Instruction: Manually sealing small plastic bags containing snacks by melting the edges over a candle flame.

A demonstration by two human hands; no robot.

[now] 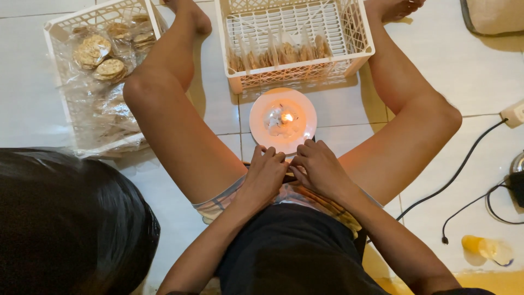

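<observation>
Hands meet low in the frame, between the person's spread legs on the tiled floor (pixel 33 109). Left hand (pixel 266 173) and right hand (pixel 319 170) both curl, fingertips pinching a thin packet (pixel 288 176) held between them; only a sliver of it shows, so what it contains cannot be told. Packet sits just short of the pink plate (pixel 256 123), where a small candle (pixel 286 118) burns in a puddle of wax.

Beyond the plate, a white basket (pixel 363 41) holds a row of upright packed snacks. A second basket (pixel 54 24), off to the left, holds round crackers (pixel 93 49) in clear plastic bags.

Risks, judged from this layout: fingertips are near the flame, so a slip forward could singe skin or melt the plastic too far. The plate stands free between bare knees; a leg shift could tip it. Cords (pixel 453 180) trail at right, well apart.
</observation>
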